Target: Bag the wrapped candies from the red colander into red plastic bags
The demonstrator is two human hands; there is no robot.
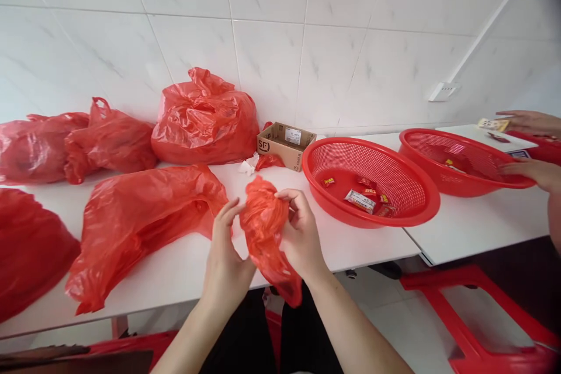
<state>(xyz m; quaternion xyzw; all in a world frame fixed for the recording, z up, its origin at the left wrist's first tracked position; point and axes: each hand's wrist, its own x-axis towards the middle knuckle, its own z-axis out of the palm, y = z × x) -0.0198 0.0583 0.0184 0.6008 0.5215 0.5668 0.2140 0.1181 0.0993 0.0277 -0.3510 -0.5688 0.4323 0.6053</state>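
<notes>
Crumpled red plastic bag (265,216) between our hands, over the white tabletop's (175,277) front edge. Right hand (302,236) pinches its side; left hand (228,269) is loosely spread against the other side, thumb apart from fingers.

Progress, our judgement: bag bunched, neither opened out nor set down, so handling looks unfinished. Done, apparently: bulging knotted bag (204,123) stands near the back edge, with more filled bags (116,137) to its left. Slack bag (144,216) lies nearer the front edge. Near colander (372,181), by the right end, holds a few wrapped snacks (360,201).

Writing: "SF" on the cardboard box (280,147); its white label too small to read. Snack wrappers printed, brands illegible to us.
</notes>
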